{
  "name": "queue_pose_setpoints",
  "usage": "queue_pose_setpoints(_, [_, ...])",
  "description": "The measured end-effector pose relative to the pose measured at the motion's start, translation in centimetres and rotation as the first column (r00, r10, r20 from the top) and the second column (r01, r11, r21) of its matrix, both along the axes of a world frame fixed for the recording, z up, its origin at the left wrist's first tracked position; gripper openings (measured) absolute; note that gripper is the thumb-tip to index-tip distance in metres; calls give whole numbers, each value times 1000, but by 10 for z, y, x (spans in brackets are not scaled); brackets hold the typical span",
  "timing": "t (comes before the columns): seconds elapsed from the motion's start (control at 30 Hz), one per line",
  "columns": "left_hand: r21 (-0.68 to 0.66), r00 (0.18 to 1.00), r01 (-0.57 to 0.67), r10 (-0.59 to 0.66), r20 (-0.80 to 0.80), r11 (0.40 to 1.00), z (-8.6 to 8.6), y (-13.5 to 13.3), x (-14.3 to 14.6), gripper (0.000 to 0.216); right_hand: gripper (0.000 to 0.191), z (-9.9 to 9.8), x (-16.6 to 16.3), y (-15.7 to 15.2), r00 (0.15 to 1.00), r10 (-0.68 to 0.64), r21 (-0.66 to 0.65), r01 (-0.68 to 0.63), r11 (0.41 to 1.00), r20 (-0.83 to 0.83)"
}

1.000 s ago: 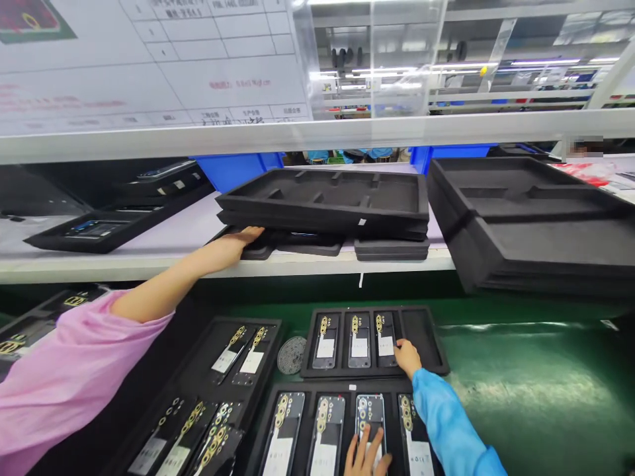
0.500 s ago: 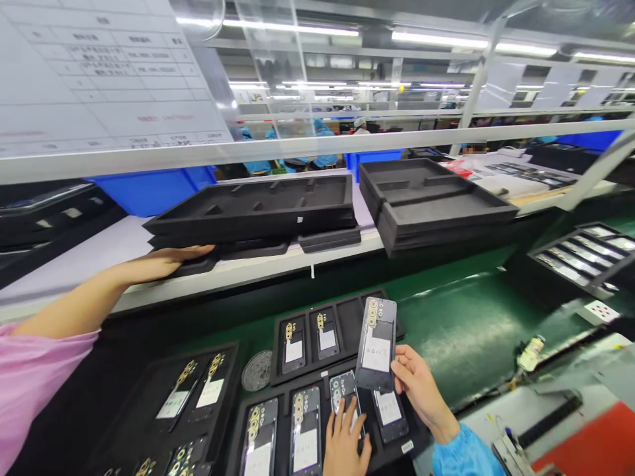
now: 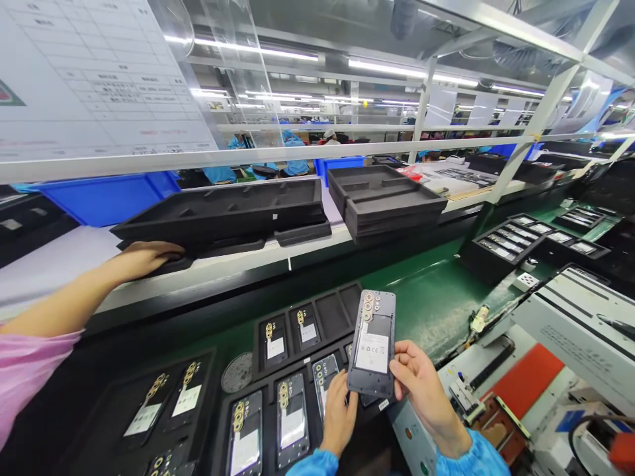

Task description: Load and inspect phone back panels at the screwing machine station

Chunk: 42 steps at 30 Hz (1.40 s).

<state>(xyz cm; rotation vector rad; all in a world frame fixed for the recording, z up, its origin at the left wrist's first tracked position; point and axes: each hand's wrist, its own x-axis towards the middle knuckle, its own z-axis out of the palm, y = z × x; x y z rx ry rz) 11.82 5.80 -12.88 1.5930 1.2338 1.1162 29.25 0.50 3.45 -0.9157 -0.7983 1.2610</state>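
Right grip pinches a phone — not set down (left grip: hold unclear); tray beyond carries two.

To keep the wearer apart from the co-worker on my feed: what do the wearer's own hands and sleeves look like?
The left hand and right hand are bare, without gloves. The left sleeve and right sleeve are bright blue, wrinkled, ending at the wrists; no markings show.
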Motion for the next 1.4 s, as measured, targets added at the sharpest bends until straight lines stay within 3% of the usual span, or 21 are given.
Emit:
queue_pose_setpoints(0.17, [-139, 946, 115, -66, 316, 984, 70, 1, 34, 61, 42, 8, -6, -16, 999, 43, 8, -43, 999, -7])
queue_pose_setpoints(0.27, [-226, 864, 276, -138, 485, 934, 114, -8, 39, 78, 43, 13, -9, -25, 996, 84, 12, -84, 996, -4])
queue_pose_setpoints(0.3, [-260, 797, 377, -168, 581, 889, 128, -13, 39, 82, 44, 14, -10, -27, 996, 94, 10, -94, 995, -2])
queue_pose_setpoints(0.37, [-268, 538, 613, -144, 831, 743, 152, -23, 40, 76, 43, 15, -12, -32, 993, 116, 11, -116, 993, 5])
queue_pose_setpoints(0.43, [-184, 313, 753, -98, 945, 632, 169, -31, 41, 73, 42, 16, -12, -36, 991, 135, 22, -135, 991, 14])
queue_pose_setpoints(0.47, [-145, 248, 789, -93, 964, 597, 175, -35, 42, 73, 42, 15, -13, -38, 990, 140, 32, -141, 990, 17])
queue_pose_setpoints(0.57, [-84, 151, 851, -89, 984, 519, 182, -42, 42, 75, 40, 13, -12, -43, 987, 162, 58, -163, 985, 18])
queue_pose_setpoints(0.7, [-52, 114, 868, -96, 989, 494, 185, -48, 41, 71, 35, 7, -10, -52, 981, 192, 85, -193, 978, 15])
queue_pose_setpoints(0.87, [-67, 132, 866, -97, 987, 496, 188, -57, 42, 72, 37, 5, -7, -61, 973, 232, 102, -232, 967, 9])
queue_pose_setpoints(1.03, [-50, 102, 892, -93, 990, 450, 191, -63, 45, 70, 39, 8, -5, -69, 966, 257, 103, -254, 962, -9])
queue_pose_setpoints(1.23, [-61, 58, 894, 22, 998, 444, 190, -70, 51, 87, 46, 5, -2, -77, 962, 274, 64, -273, 960, -10])
queue_pose_setpoints(1.4, [-139, 146, 896, 16, 989, 423, 199, -76, 50, 100, 56, -10, 0, -82, 977, 212, -31, -212, 977, -11])
